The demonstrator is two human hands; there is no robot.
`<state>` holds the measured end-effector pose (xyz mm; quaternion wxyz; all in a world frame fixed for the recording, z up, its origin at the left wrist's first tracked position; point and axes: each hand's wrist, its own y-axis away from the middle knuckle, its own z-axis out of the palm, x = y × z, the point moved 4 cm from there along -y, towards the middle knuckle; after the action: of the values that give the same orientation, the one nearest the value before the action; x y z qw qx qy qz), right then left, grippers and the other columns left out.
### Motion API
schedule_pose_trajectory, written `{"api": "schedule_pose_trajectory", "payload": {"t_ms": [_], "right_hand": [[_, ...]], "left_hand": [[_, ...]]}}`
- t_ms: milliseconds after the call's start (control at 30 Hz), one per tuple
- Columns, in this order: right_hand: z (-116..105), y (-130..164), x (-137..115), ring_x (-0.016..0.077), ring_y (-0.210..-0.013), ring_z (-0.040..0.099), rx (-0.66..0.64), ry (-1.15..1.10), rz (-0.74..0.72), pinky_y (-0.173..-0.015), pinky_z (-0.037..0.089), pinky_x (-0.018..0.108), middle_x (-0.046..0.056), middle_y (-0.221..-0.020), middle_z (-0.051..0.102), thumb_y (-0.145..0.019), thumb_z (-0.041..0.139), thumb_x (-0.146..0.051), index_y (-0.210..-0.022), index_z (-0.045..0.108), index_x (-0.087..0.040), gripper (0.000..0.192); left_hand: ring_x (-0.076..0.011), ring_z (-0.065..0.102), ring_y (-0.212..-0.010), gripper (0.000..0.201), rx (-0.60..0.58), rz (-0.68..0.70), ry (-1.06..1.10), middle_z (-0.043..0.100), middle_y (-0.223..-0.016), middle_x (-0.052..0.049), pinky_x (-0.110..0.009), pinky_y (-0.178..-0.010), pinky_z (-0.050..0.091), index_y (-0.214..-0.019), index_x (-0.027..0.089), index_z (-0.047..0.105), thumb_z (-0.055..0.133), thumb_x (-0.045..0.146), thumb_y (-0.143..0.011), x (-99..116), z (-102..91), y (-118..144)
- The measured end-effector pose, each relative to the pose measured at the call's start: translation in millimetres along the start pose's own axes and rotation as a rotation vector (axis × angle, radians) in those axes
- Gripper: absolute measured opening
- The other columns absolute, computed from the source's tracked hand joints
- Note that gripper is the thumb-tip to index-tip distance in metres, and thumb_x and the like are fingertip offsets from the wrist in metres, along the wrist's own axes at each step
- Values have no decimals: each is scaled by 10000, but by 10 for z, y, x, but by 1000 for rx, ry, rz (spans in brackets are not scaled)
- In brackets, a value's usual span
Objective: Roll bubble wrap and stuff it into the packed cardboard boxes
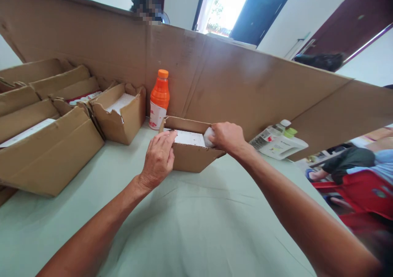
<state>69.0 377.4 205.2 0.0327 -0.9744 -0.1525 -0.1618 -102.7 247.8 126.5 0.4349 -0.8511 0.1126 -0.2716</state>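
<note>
In front of me on the table stands a small open cardboard box (pixel 190 158), its right end cut at a slant. White cards or paper sheets (pixel 188 138) fill it, with a few tiny dark marks on the front face. My left hand (pixel 159 156) is closed over the box's left end, fingertips at the white stack; a small dark bit shows by them. At the right end, my right hand (pixel 227 137) is closed on a white rounded piece (pixel 209 137) inside the box. Its fingertips are partly hidden, and the piece's kind is unclear.
More cardboard boxes (pixel 58 154) with papers crowd the left side. An orange bottle (pixel 159 99) stands behind my box. At right lie a clear bottle (pixel 270 134) and a white jug (pixel 284 148). A tall cardboard wall (pixel 245 84) closes the back. Beyond the right edge, a person sits on a red chair (pixel 365 191).
</note>
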Motion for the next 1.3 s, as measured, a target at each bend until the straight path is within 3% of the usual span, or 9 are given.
{"api": "schedule_pose_trajectory", "payload": {"t_ms": [333, 400, 467, 567, 767, 867, 1000, 1167, 1300], "right_hand": [[144, -87, -28, 282, -917, 693, -36, -112, -41, -707, 481, 324, 143, -985, 750, -841, 590, -221, -964, 757, -161, 216], [117, 47, 130, 253, -898, 686, 98, -235, -13, -728, 487, 327, 95, -987, 750, -863, 572, -269, -984, 748, -202, 224], [141, 275, 357, 217, -847, 675, 391, -485, 49, -744, 497, 327, 73, -986, 745, -889, 544, -313, -1021, 732, -214, 251], [472, 665, 628, 192, -774, 657, 716, -870, 134, -727, 513, 331, 83, -979, 736, -880, 553, -387, -1043, 700, -187, 297], [1330, 676, 169, 249, -869, 667, 344, -1165, 2, -725, 543, 377, 131, -1119, 710, -753, 662, -522, -1173, 593, -169, 553], [1409, 543, 5, 195, -666, 614, 273, -1188, 27, -669, 531, 363, 107, -995, 730, -771, 614, -526, -1059, 600, -174, 455], [1431, 707, 209, 203, -634, 624, 278, -1191, 81, -597, 498, 330, 91, -891, 733, -745, 601, -534, -976, 596, -185, 419], [1516, 1096, 379, 245, -711, 669, 263, -1137, 51, -609, 504, 326, 84, -826, 730, -777, 623, -590, -930, 603, -196, 423], [1381, 1015, -235, 260, -804, 676, 149, -1196, -190, -681, 535, 343, 108, -912, 736, -805, 616, -571, -982, 619, -176, 433]], "left_hand": [[-293, 543, -1251, 527, 7, 4, -25, 608, -1286, -160, -483, -1061, 469, -1369, 140, 496, 496, 14, -857, 17, 0, 12], [-294, 501, -1316, 573, 70, -34, -3, 526, -1399, -168, -494, -1111, 434, -1408, 163, 466, 516, 28, -854, -6, -69, 27], [-296, 439, -1385, 636, 137, -106, 35, 443, -1484, -160, -502, -1140, 409, -1457, 197, 417, 541, 56, -850, -79, -145, 73], [-284, 453, -1375, 660, 140, -267, 146, 442, -1492, -135, -474, -1085, 472, -1472, 235, 408, 572, 114, -844, -273, -172, 214], [-282, 537, -1298, 633, -50, -664, 467, 543, -1417, -129, -445, -1006, 525, -1415, 211, 478, 608, 222, -796, -614, 127, 494], [-263, 623, -1160, 605, -81, -768, 567, 648, -1262, -120, -419, -968, 541, -1362, 161, 522, 606, 248, -769, -562, 279, 488], [-255, 633, -1133, 640, -74, -779, 596, 659, -1267, -118, -412, -986, 527, -1379, 149, 519, 601, 235, -750, -226, 329, 527], [-270, 562, -1273, 706, -85, -780, 580, 561, -1440, -129, -435, -1099, 457, -1456, 176, 450, 602, 192, -767, 221, 60, 968], [-290, 515, -1337, 686, 59, -899, 423, 492, -1500, -126, -478, -1135, 424, -1498, 220, 386, 580, 219, -840, 264, -490, 1554]]}}
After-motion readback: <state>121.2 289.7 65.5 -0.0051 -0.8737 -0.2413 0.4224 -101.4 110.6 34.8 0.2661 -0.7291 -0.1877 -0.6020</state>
